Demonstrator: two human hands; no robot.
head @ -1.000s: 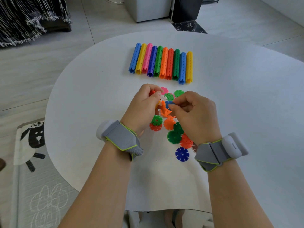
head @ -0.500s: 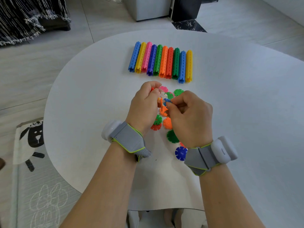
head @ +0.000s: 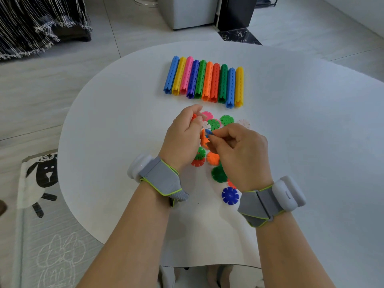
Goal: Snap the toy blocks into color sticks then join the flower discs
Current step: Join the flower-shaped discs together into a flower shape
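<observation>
Several finished color sticks lie side by side at the far middle of the white table. Loose flower discs are scattered in front of them: green ones, an orange one, a dark green one, a blue one. My left hand grips a joined cluster of orange discs, mostly hidden by its fingers. My right hand pinches a small blue disc and holds it against that orange cluster.
The table's rounded front edge runs close to my forearms. Left of the table on the floor lies a grey play mat with a sheep drawing. A dark fringed cloth and cabinet bases stand beyond the table.
Both hands have drifted slightly left and closer together. The blue disc in my right hand has come up against the orange cluster in my left.
</observation>
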